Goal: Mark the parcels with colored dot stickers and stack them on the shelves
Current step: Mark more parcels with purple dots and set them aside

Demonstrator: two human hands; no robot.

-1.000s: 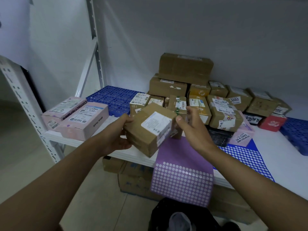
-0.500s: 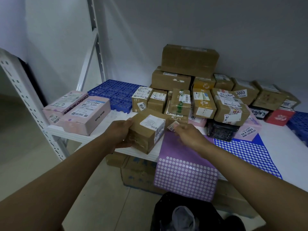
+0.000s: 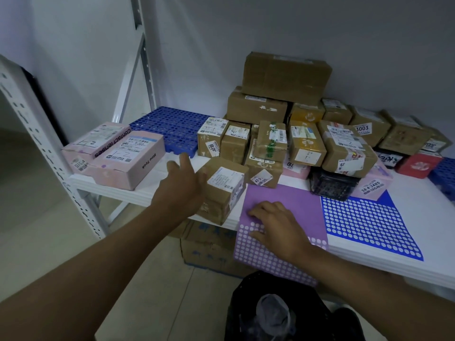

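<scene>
Head view. The step in hand appears to be the taking of a dot sticker for the small brown cardboard parcel [image 3: 222,190], which rests on the front edge of the white shelf [image 3: 418,207], tilted, with one corner overhanging the edge. It is a taped corrugated box with a white printed shipping label on its upper face.

The left hand [image 3: 183,187] lies against the parcel's left side, fingers extended and spread; it steadies the box without gripping it. The right hand [image 3: 275,227] rests on the purple sticker sheet [image 3: 275,242], fingers curled down onto the rows of pale round dots. Whether a dot is pinched between the fingertips cannot be told.

The purple sheet is thin and glossy, and its lower part droops over the shelf edge. Beside it, to the right, lies a blue sticker sheet [image 3: 369,222], flat, with a like grid of pale dots.

Judgement: the next move calls for peeling one dot cleanly while the sheet is held down, then pressing it onto a flat cardboard face of the parcel, clear of the label. The overhanging parcel may tip if the left hand leaves it.

Behind stands a heap of brown cartons [image 3: 283,119], taped and labelled. At left lie two pink boxes [image 3: 118,156], matte, with a blue perforated plastic mat [image 3: 170,126] behind them.
</scene>
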